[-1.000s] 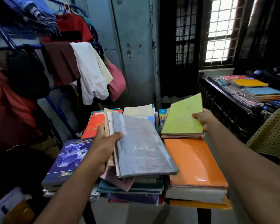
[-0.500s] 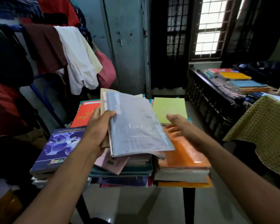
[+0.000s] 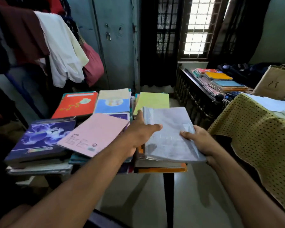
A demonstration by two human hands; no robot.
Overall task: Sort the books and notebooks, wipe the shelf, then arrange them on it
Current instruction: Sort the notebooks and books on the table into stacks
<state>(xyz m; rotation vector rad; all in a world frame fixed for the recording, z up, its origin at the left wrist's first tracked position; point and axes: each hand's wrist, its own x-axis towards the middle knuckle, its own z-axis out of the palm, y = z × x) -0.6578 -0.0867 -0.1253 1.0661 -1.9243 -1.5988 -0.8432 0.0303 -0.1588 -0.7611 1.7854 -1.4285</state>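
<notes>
**Grey notebook set on the right front pile; sorting under way**

Both hands are on the grey notebook (image 3: pixel 169 134), which lies on top of the right front pile (image 3: pixel 161 167), above an orange cover. Left hand (image 3: pixel 141 134): fingers straight, laid flat on the notebook's left edge, thumb over the cover. Right hand (image 3: pixel 200 142): thumb on top at the right edge, fingers tucked beneath, so it grips that edge.

Other books on the small table: pink notebook (image 3: pixel 94 134) lying askew on the middle pile, purple book (image 3: pixel 41 139) front left, orange-red book (image 3: pixel 76 104) and pale blue book (image 3: pixel 113 102) behind, green notebook (image 3: pixel 152 100) at back right. More books (image 3: pixel 220 81) lie on the dark shelf (image 3: pixel 192 94) at right.

Risks, as judged:
- The grey notebook overhangs the pile at its near right corner. Its plastic cover looks slick, so it may slide off once the hands let go.
- The pink notebook is skewed and juts past its pile. A brush from the left forearm could tip it off the front edge.
- The piles reach the table's edges, with no bare margin seen.

Room: open floor in front of the table. To the right, a spotted yellow cloth (image 3: pixel 257 134) hangs close by the right forearm. Hanging clothes (image 3: pixel 61 51) crowd the left.
</notes>
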